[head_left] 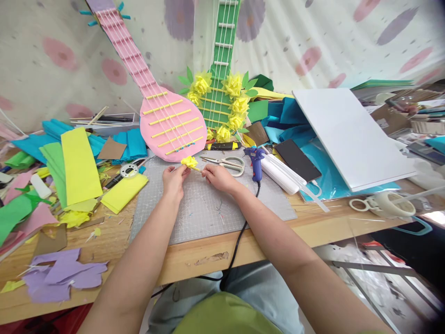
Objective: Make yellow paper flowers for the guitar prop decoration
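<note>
A small yellow paper flower is held between my two hands above the grey cutting mat. My left hand is closed, its fingertips pinching at the flower's left edge. My right hand is closed around the flower's thin yellow stem on the other side. Just behind the hands stands a pink paper lute with yellow strips and white strings. Scissors lie open on the mat beyond my right hand, and a blue glue gun stands to their right.
A green paper instrument with yellow flowers leans at the back. Yellow crepe paper, tape roll and purple scraps lie left. Right are a white power strip, phone and white board. A black cord crosses the table edge.
</note>
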A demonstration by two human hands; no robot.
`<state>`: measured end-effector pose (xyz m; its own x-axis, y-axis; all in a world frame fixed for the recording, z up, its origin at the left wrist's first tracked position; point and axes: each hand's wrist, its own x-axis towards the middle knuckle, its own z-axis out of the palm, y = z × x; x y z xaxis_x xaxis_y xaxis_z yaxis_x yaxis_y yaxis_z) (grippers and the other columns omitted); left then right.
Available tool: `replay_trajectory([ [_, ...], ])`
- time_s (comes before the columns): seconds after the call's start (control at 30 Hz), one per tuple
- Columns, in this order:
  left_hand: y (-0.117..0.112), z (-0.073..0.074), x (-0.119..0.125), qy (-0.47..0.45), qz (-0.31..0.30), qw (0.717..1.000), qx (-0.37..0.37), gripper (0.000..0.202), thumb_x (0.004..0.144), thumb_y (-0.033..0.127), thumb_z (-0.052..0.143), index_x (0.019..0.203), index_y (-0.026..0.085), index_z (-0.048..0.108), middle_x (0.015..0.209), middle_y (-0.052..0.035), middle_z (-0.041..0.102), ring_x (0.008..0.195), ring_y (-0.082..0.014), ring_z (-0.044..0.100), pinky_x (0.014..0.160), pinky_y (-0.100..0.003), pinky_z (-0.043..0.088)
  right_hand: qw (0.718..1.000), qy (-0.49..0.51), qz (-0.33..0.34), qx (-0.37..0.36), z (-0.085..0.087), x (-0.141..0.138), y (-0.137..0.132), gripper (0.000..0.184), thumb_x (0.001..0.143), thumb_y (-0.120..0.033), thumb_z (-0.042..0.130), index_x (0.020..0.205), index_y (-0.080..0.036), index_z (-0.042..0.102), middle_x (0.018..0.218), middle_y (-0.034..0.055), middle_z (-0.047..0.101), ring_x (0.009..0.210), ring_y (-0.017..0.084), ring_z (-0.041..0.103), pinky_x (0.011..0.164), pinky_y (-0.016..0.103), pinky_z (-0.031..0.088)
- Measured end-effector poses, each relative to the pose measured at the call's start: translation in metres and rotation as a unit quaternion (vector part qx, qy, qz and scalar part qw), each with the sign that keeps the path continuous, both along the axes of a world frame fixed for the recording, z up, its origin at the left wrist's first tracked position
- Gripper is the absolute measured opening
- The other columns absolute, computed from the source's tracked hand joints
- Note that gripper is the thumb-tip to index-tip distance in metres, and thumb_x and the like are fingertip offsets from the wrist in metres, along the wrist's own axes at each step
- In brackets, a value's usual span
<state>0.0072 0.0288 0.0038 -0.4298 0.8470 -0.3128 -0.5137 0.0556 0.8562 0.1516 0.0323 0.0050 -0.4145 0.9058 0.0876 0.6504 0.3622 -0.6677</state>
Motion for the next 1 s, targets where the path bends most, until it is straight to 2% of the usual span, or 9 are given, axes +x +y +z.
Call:
replay_trajectory([
  [0.13, -0.001, 0.0, 0.0, 0.002, -0.001, 1.0, 0.003, 0.035, 0.066, 0.001, 0.059, 0.07, 0.021, 0.031, 0.056, 0.0031, 0.057, 0.056, -0.0115, 0.061, 0.076, -0.031, 0.05, 1.0, -0.004, -0.006, 0.0, 0.0, -0.001, -0.001, 0.022, 0.088, -0.023, 0.041, 0.075, -0.016, 0.057, 0.064, -0.0002, 0.057, 0.06, 0.011, 0.049, 0.062, 0.021, 0.032],
  [0.4, -0.001, -0.001, 0.001, -0.009, -0.015, 1.0, 0.011, 0.028, 0.069, 0.004, 0.059, 0.073, 0.019, 0.036, 0.06, 0.0014, 0.059, 0.059, -0.0112, 0.062, 0.073, -0.03, 0.051, 1.0, 0.005, -0.015, 0.011, 0.0, -0.001, -0.001, 0.018, 0.087, -0.025, 0.044, 0.077, -0.016, 0.056, 0.066, -0.0002, 0.058, 0.061, 0.011, 0.048, 0.06, 0.021, 0.031],
  [0.6, 0.0, 0.0, 0.0, 0.002, 0.017, 1.0, 0.018, 0.031, 0.066, 0.003, 0.059, 0.074, 0.02, 0.034, 0.062, 0.0027, 0.058, 0.061, -0.0116, 0.062, 0.072, -0.031, 0.052, 0.999, 0.023, -0.01, 0.019, -0.005, -0.002, 0.0, 0.015, 0.085, -0.027, 0.047, 0.079, -0.016, 0.055, 0.065, -0.0009, 0.059, 0.06, 0.01, 0.049, 0.059, 0.021, 0.03],
  [0.73, 0.003, -0.001, -0.007, 0.009, 0.042, 0.999, 0.026, 0.032, 0.065, 0.005, 0.059, 0.073, 0.021, 0.033, 0.063, 0.0037, 0.056, 0.061, -0.0109, 0.061, 0.072, -0.031, 0.052, 1.0, 0.018, -0.01, 0.011, -0.001, 0.003, 0.001, 0.011, 0.082, -0.026, 0.05, 0.079, -0.016, 0.055, 0.066, -0.001, 0.059, 0.059, 0.009, 0.048, 0.057, 0.021, 0.03],
  [0.87, 0.009, -0.004, -0.019, 0.035, 0.065, 0.997, 0.038, 0.03, 0.065, 0.007, 0.058, 0.075, 0.021, 0.033, 0.064, 0.0046, 0.055, 0.061, -0.0105, 0.061, 0.07, -0.03, 0.052, 0.999, 0.021, -0.026, 0.004, 0.007, 0.014, 0.005, 0.025, 0.081, -0.039, 0.052, 0.071, -0.017, 0.052, 0.064, -0.0007, 0.059, 0.057, 0.01, 0.049, 0.056, 0.022, 0.031],
  [0.93, 0.011, -0.005, -0.021, 0.052, 0.047, 0.997, 0.043, 0.03, 0.063, 0.008, 0.058, 0.075, 0.021, 0.034, 0.066, 0.0039, 0.056, 0.061, -0.0117, 0.061, 0.068, -0.03, 0.051, 0.997, 0.052, -0.055, -0.005, 0.008, 0.019, 0.008, 0.034, 0.081, -0.049, 0.048, 0.07, -0.017, 0.051, 0.064, -0.0001, 0.06, 0.058, 0.01, 0.05, 0.056, 0.023, 0.032],
  [1.0, 0.009, -0.005, -0.02, 0.066, 0.003, 0.996, 0.056, 0.03, 0.061, 0.009, 0.06, 0.076, 0.02, 0.036, 0.067, 0.0032, 0.057, 0.059, -0.0132, 0.061, 0.066, -0.031, 0.051, 0.991, 0.1, -0.085, -0.027, 0.007, 0.021, 0.011, 0.037, 0.081, -0.053, 0.046, 0.073, -0.018, 0.051, 0.07, 0.0008, 0.063, 0.058, 0.01, 0.052, 0.057, 0.023, 0.035],
])
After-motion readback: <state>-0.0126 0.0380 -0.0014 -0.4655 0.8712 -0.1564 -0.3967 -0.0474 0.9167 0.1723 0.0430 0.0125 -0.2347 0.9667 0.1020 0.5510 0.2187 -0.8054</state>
